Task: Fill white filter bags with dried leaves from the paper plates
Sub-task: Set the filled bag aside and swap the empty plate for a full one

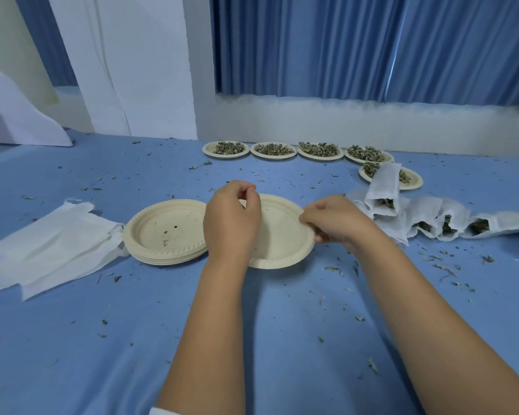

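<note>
An empty paper plate (282,235) lies on the blue cloth in front of me. My right hand (333,220) grips its right rim. My left hand (231,217) is over the plate's left side, fingers curled and pinching at the far rim. Beside it on the left is a stack of empty plates (165,232) with a few crumbs. Flat white filter bags (51,244) lie further left. Several filled bags (432,220) with leaves showing at their mouths lie to the right. Several plates of dried leaves (273,150) line the back, and a bag rests across the rightmost plate (409,182).
Leaf crumbs are scattered over the blue cloth (252,324). A white wall ledge (342,121) and blue curtains (372,46) run behind the plates. A white fabric sheet (21,115) hangs at the far left.
</note>
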A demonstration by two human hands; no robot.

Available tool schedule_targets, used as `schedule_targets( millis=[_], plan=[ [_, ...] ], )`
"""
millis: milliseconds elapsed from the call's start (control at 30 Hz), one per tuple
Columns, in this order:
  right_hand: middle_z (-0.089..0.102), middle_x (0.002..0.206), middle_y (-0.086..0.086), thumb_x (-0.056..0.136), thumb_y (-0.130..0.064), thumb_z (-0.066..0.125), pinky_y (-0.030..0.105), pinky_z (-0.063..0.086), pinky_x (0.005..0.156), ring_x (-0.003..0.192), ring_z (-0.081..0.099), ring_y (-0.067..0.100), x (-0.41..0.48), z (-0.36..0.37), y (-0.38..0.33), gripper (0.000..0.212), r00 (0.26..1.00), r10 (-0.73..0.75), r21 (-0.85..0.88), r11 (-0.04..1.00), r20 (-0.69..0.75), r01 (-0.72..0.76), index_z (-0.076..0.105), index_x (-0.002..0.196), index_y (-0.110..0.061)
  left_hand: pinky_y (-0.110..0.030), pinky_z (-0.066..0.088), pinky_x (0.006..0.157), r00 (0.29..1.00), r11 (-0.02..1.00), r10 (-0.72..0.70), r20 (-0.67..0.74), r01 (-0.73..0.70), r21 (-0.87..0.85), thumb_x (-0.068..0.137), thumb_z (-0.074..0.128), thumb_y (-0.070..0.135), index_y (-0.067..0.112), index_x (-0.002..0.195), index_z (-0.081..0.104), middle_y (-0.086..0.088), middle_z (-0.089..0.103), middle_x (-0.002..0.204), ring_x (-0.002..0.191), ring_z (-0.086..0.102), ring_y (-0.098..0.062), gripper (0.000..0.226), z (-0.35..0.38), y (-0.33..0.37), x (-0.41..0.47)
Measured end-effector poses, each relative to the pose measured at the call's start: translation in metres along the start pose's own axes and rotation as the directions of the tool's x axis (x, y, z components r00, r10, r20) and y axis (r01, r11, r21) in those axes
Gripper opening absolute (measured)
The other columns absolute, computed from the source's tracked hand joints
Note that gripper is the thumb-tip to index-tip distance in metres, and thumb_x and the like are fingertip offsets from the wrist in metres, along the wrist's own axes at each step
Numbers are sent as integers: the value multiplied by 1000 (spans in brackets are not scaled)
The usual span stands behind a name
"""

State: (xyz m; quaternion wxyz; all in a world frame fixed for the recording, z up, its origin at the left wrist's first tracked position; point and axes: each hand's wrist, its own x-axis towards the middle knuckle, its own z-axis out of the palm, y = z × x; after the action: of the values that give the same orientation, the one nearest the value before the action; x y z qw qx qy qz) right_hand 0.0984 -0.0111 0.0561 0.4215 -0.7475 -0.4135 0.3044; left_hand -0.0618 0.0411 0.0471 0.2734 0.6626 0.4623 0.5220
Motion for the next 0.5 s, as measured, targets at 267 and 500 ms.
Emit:
schedule_targets(
  millis=[267,500],
  plan=[
    [58,48,4,86,0,60,21,55,48,42,61,12,19,85,-33,10,984,70,306,945,166,-119,63,78,-3,-13,36,69,988,992,-110,-108,102,-79,95,53,20,19,100,68,17,60,86,88,57,-6,15,-22,-18,25],
    [54,49,1,88,-2,55,17,43,40,39,52,9,26,116,-46,16,972,41,244,965,232,-99,60,74,-8,-18,35,74,982,979,-184,-35,180,-92,95,54,19,17,102,69,11,63,93,89,56,-7,17,-3,-30,29]
  ],
)
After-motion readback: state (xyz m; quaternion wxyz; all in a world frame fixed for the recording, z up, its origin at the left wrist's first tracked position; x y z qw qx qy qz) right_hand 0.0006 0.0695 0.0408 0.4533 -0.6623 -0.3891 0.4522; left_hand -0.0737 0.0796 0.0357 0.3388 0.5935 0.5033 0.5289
